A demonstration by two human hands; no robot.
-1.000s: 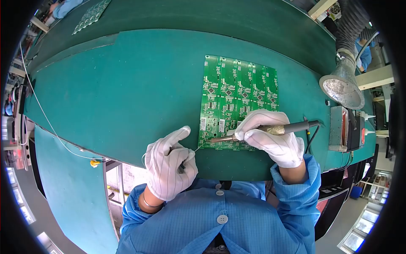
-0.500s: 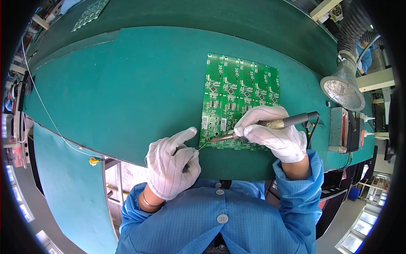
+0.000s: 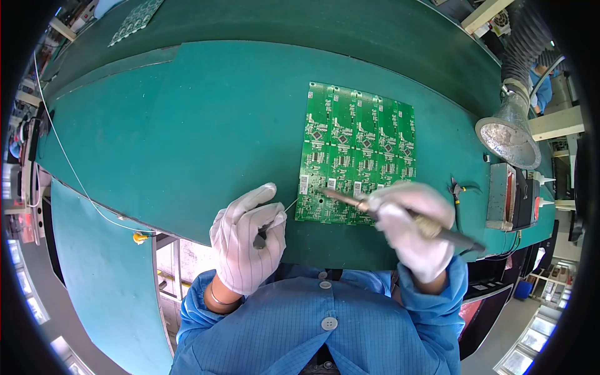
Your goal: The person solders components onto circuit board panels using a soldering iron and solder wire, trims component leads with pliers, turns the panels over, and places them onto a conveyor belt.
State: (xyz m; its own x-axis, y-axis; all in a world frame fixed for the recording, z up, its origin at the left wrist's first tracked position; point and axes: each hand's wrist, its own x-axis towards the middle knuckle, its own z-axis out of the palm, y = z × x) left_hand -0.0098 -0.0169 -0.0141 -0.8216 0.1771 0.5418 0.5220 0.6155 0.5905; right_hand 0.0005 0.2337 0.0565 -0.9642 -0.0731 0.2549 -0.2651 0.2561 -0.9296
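Observation:
A panel of green circuit boards [image 3: 359,150] lies flat on the green mat. My right hand [image 3: 415,231], white-gloved and smeared by motion, is closed around a soldering iron [image 3: 347,200]. The iron's metal tip points left over the panel's lower left part; whether it touches cannot be made out. Just left of the panel is my gloved left hand [image 3: 249,240], its index finger extended, thumb and other fingers curled together. From its pinch a thin solder wire [image 3: 291,205] sticks out toward the panel's edge. A dark part shows inside that grip.
At the right stand a fume extraction funnel [image 3: 509,134] and a metal box [image 3: 501,197]. Yellow-and-black pliers [image 3: 457,189] lie on the mat right of the panel. Another board panel [image 3: 136,22] is at the far left back. A white cable [image 3: 69,162] crosses the left side.
My right hand has swung lower, with the soldering iron's tip lifting up from the panel's lower left corner. My left hand has drawn back left with the solder wire.

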